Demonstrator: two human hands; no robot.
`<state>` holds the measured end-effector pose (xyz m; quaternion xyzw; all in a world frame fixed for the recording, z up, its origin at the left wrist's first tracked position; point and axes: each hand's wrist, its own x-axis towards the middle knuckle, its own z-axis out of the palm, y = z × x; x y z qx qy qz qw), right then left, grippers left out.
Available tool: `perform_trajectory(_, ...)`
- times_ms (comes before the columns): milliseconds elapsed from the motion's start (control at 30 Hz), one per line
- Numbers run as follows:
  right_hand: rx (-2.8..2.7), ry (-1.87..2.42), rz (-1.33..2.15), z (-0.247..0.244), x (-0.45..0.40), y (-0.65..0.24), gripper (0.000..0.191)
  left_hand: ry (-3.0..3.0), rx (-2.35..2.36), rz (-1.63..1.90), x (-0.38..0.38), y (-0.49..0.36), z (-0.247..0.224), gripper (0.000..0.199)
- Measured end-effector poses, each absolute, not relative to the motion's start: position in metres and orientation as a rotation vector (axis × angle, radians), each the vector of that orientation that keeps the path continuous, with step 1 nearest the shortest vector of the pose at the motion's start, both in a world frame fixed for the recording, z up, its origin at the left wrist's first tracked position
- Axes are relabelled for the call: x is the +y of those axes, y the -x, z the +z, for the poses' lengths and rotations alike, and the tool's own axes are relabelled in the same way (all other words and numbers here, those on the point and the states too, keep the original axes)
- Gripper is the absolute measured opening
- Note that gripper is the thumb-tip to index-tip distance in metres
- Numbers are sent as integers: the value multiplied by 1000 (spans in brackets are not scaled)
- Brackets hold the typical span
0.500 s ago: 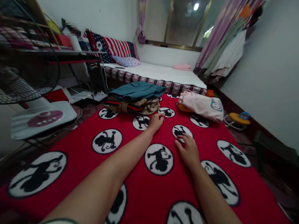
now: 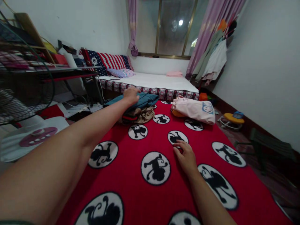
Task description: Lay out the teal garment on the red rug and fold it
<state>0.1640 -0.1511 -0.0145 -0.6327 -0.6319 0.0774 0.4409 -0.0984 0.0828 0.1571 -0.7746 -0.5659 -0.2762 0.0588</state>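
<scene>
Teal garment (image 2: 150, 99) lies folded beyond the right hand (image 2: 187, 156), which is empty, fingers loosely spread, at the red monkey-print blanket (image 2: 131, 175). Farther off, the left hand (image 2: 131, 95) is over the garment, fingers apart, contact unclear, with a brown patterned garment (image 2: 146, 115) beneath the teal one and a pale pink garment (image 2: 194, 109) to the right, before the bed (image 2: 152, 80).

The left hand (image 2: 132, 95) reaches far forward, arm outstretched; the right hand (image 2: 186, 156) is lower, fingers loosely curved.
</scene>
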Motion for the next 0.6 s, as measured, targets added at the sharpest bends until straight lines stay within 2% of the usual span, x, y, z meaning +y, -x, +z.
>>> perform_trajectory(33,-1563,1579,194,-14,-151,-164,21,2234,-1802,-770,92,110,157,47)
perform_trajectory(167,-1552,1599,193,-13,-151,-163,20,2169,-2186,-619,119,142,130,115)
perform_trajectory(233,-1551,1602,190,-13,-151,-162,20,2239,-2262,-624,130,148,114,128)
perform_trajectory(333,-1544,1610,173,-13,-150,-161,18,2374,-2243,-545,141,150,102,121)
perform_trajectory(467,-1536,1622,168,-14,-148,-161,17,2415,-2231,-458,141,149,97,90)
perform_trajectory(600,-1524,1630,171,-17,-145,-162,17,2255,-2234,-620,128,143,100,58)
